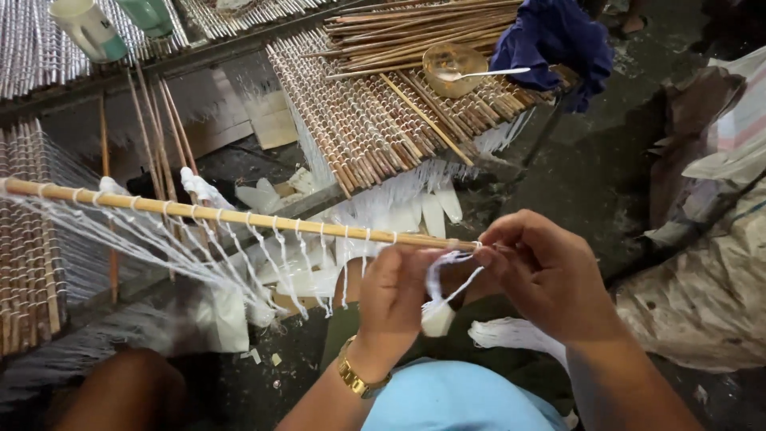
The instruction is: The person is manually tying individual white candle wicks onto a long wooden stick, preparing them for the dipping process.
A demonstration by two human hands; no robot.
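A long bamboo stick runs from the left edge to the middle, with several white strings looped along it and hanging down. My right hand pinches the stick's right end together with a white string. My left hand, with a gold watch on the wrist, grips the same string just below the stick; a small white bobbin dangles under it. At the left edge lies a woven bamboo mat, which the strings lead to.
A larger bamboo mat lies ahead with loose sticks, a small amber bowl with a spoon and a blue cloth on it. Two cups stand top left. Sacks sit on the right.
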